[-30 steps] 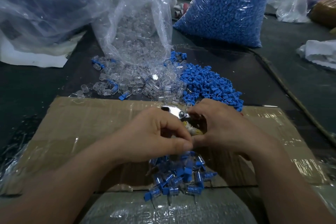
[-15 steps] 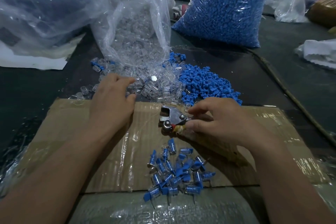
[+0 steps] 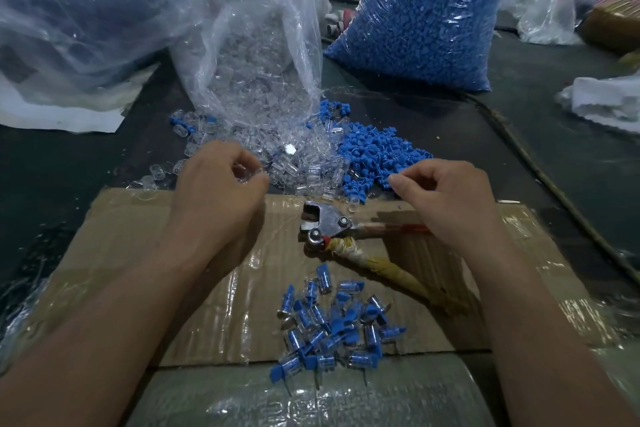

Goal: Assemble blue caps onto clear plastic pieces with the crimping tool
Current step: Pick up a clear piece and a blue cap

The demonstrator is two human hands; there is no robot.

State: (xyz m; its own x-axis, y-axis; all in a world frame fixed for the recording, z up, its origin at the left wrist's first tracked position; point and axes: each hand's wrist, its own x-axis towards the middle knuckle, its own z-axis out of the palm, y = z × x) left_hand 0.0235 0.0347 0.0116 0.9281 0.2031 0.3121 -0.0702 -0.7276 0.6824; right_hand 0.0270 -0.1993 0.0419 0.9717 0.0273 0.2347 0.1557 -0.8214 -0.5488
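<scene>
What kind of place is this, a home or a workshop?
Probably a small assembly workshop: a large bag of blue caps, a bag of clear plastic pieces spilling out, and a crimping tool near a pile of finished pieces.

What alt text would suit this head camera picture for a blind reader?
Two bare hands hover over loose parts: the left hand pinches a clear plastic piece, the right hand reaches to the blue caps. The crimping tool lies untouched on cardboard, near finished capped pieces.

Bare cardboard point(image 3: 117, 225) lower left = free room. Crimper point(image 3: 327, 224) + capped pile point(image 3: 332, 326) block ctr; bags point(image 3: 256, 62) wall off top.
</scene>
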